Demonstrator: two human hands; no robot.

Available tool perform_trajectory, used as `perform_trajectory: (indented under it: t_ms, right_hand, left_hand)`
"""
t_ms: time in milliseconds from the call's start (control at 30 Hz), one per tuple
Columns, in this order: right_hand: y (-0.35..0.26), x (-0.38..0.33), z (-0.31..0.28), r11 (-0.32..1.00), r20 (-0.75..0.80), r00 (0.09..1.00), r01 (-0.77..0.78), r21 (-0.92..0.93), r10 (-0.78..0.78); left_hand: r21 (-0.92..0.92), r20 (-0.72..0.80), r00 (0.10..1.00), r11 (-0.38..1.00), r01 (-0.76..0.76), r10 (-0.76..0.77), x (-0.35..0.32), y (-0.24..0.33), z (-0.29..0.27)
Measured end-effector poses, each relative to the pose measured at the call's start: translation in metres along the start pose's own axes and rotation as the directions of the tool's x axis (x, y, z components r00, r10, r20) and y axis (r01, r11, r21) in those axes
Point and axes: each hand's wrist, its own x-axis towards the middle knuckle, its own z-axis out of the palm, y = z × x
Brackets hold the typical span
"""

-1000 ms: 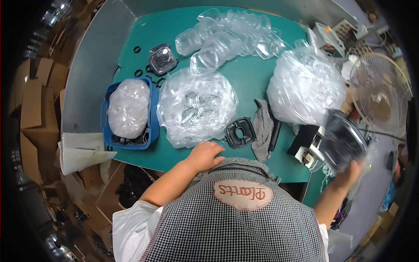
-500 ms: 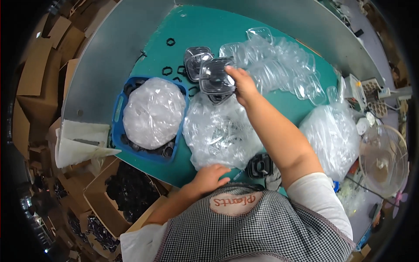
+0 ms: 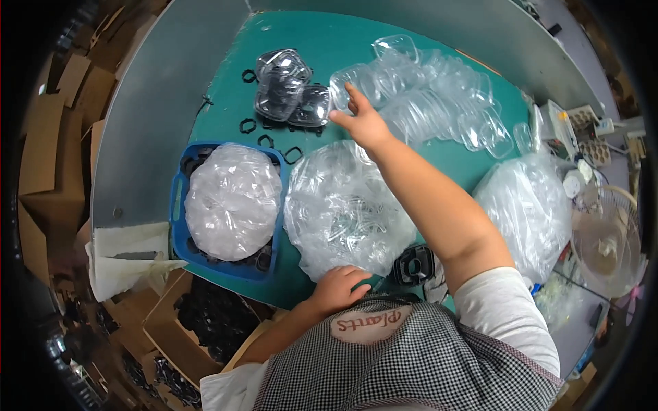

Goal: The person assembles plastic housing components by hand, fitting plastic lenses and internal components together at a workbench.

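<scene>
My right hand [image 3: 364,125] reaches over the middle of the green table [image 3: 301,34], empty, its thumb and fingers apart. Just left of its thumb lie several clear plastic covers with black rims [image 3: 312,107]. By its fingertips begin the overlapping rows of clear plastic covers [image 3: 439,113]. My left hand [image 3: 339,289] rests at the table's near edge with fingers stretched out. It lies against the lower side of a clear plastic bag [image 3: 349,212] with clear pieces inside. A black square plastic part [image 3: 414,264] sits right of that hand.
A blue basket [image 3: 179,233] at left holds black parts under a filled plastic bag [image 3: 234,202]. Loose black rings [image 3: 247,126] lie beyond it. Another full bag [image 3: 526,212] and a fan [image 3: 606,240] stand at right. Grey panels [image 3: 161,103] border the table; cardboard boxes [image 3: 51,147] stand outside.
My right hand has let go of a black-rimmed clear cover, which now lies among the others at left. The fingers have spread. The left hand stays by the bag.
</scene>
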Motion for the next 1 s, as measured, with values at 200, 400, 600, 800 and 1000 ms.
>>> perform_trajectory:
  t_ms: [200,400,600,800,1000]
  right_hand:
    - [0.029,-0.151,-0.085,0.945,-0.044,0.987,-0.136,0.299,0.155]
    - [0.069,-0.341,-0.179,0.825,-0.24,0.891,-0.217,0.522,0.386]
    - [0.116,-0.503,-0.253,0.827,-0.615,0.624,-0.091,0.555,0.482]
    - [0.204,-0.637,-0.316,0.859,-0.823,0.274,-0.024,0.511,0.497]
    - [0.312,-0.805,-0.41,0.895,-0.857,-0.496,-0.309,0.323,0.138]
  left_hand:
    - [0.016,0.076,0.994,0.996,-0.084,0.082,-0.004,0.018,0.004]
    - [0.093,0.167,0.974,0.981,-0.17,0.153,-0.006,0.051,0.013]
    - [0.193,0.259,0.948,0.952,-0.239,0.185,-0.007,0.086,0.039]
    - [0.253,0.258,0.955,0.944,-0.212,0.145,0.001,0.139,0.098]
    - [0.251,0.369,0.905,0.915,-0.315,0.211,0.019,0.185,0.176]
